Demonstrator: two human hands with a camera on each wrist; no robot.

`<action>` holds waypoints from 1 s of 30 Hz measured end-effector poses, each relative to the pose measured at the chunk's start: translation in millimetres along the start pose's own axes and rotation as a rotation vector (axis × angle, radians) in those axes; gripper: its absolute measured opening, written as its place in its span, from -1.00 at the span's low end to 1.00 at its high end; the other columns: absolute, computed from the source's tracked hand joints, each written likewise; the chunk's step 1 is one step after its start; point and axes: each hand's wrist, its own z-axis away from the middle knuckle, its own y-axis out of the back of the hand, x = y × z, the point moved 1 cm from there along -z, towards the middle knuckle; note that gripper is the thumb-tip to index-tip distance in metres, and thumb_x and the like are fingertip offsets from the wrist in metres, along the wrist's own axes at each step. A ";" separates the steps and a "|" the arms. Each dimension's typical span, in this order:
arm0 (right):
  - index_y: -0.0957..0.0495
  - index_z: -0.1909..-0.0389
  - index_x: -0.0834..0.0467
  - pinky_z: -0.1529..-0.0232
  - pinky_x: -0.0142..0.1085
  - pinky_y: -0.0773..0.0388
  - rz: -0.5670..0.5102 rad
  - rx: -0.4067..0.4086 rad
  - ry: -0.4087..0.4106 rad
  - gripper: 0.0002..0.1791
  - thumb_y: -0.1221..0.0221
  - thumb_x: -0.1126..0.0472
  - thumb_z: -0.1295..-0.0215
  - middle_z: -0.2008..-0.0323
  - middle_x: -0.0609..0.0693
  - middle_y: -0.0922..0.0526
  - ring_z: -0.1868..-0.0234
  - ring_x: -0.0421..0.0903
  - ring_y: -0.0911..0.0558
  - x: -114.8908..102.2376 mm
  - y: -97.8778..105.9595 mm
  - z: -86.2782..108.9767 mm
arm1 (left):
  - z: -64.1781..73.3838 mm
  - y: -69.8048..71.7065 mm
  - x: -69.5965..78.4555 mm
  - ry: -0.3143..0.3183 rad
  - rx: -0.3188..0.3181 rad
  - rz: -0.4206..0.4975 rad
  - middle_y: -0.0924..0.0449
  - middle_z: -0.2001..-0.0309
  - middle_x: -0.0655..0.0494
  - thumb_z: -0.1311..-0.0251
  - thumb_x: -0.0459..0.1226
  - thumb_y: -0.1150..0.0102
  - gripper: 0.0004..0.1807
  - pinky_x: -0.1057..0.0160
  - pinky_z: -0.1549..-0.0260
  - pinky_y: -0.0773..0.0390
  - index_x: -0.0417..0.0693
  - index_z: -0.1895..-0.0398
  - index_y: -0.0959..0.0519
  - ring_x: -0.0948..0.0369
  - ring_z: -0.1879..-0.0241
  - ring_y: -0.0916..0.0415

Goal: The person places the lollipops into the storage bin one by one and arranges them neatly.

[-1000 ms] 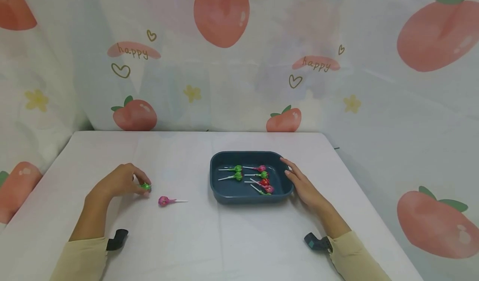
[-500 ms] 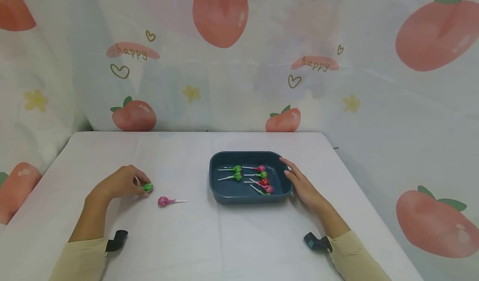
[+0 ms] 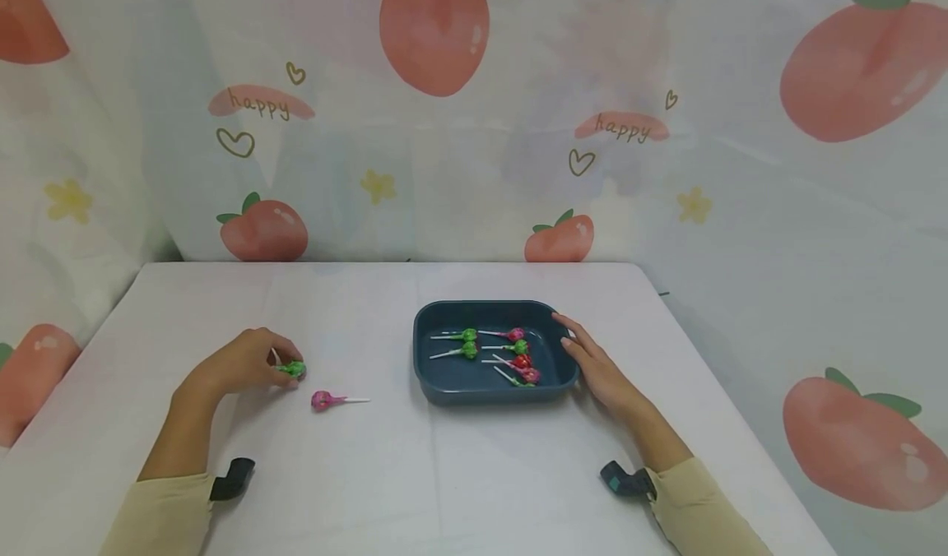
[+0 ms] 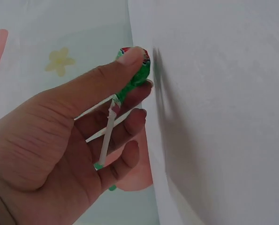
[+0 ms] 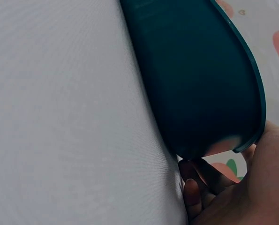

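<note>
Between thumb and index finger, my left hand [image 3: 240, 363] pinches a green-wrapped lollipop [image 4: 138, 76] by its candy end. In the left wrist view its white stick points down toward the palm, and the other fingers are loosely curled. A pink lollipop [image 3: 323, 400] lies on the table just right of that hand, stick to the right. My right hand [image 3: 603, 375] holds the right end of a dark blue plastic basin [image 3: 489, 395], thumb at the rim; in the right wrist view, curled fingers [image 5: 193, 194] show near its underside. Several green, pink and red lollipops [image 3: 469, 349] lie inside.
A white-covered table [image 3: 355, 490] bears everything. Behind it hangs a pale curtain [image 3: 474, 169] printed with peaches, hearts and flowers. Black wrist devices [image 3: 234, 479] are worn at both sleeves.
The green lollipop shows more clearly at my left fingertips, having shifted slightly right and turned. My right hand and the basin stay in place.
</note>
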 end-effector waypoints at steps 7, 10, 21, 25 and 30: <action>-0.08 -0.64 -0.25 -0.41 0.39 0.22 0.005 0.002 -0.017 -0.42 0.21 -0.15 -0.69 -0.65 0.04 0.04 -0.62 0.18 0.13 1.0 -0.4 -0.4 | -6.1 -0.2 3.4 -0.064 0.049 0.025 -0.65 0.29 0.22 -0.13 -0.35 -0.50 -0.76 0.16 0.31 -0.53 -0.12 0.11 -0.77 0.11 0.21 -0.50; -0.08 -0.64 -0.25 -0.41 0.39 0.22 0.007 -0.001 -0.012 -0.43 0.22 -0.15 -0.70 -0.65 0.05 0.04 -0.62 0.19 0.13 1.9 -0.3 -0.9 | -8.7 0.6 6.5 -0.089 0.063 0.024 -0.66 0.28 0.23 -0.13 -0.34 -0.50 -0.76 0.18 0.30 -0.52 -0.10 0.11 -0.78 0.12 0.22 -0.48; -0.09 -0.63 -0.26 -0.41 0.39 0.22 0.000 0.001 -0.014 -0.42 0.20 -0.18 -0.68 -0.64 0.03 0.03 -0.62 0.18 0.11 0.8 0.9 -1.1 | -23.3 2.6 24.7 -0.137 0.110 0.038 -0.67 0.26 0.29 -0.12 -0.35 -0.52 -0.74 0.13 0.24 -0.49 -0.01 0.10 -0.78 0.12 0.18 -0.48; -0.10 -0.63 -0.25 -0.42 0.38 0.22 -0.005 0.004 -0.009 -0.42 0.19 -0.17 -0.68 -0.64 0.03 0.01 -0.62 0.17 0.11 1.4 1.1 -0.7 | -30.5 -1.1 35.0 -0.154 0.124 0.049 -0.67 0.26 0.29 -0.14 -0.32 -0.52 -0.74 0.15 0.28 -0.49 -0.01 0.08 -0.78 0.12 0.18 -0.48; -0.10 -0.63 -0.21 -0.43 0.36 0.21 -0.010 0.004 0.003 -0.42 0.19 -0.14 -0.69 -0.64 0.05 0.01 -0.62 0.17 0.11 0.6 0.6 0.8 | -38.7 -10.6 45.8 -0.155 0.135 0.069 -0.67 0.24 0.25 -0.21 -0.28 -0.50 -0.73 0.15 0.29 -0.55 -0.05 0.02 -0.76 0.12 0.18 -0.51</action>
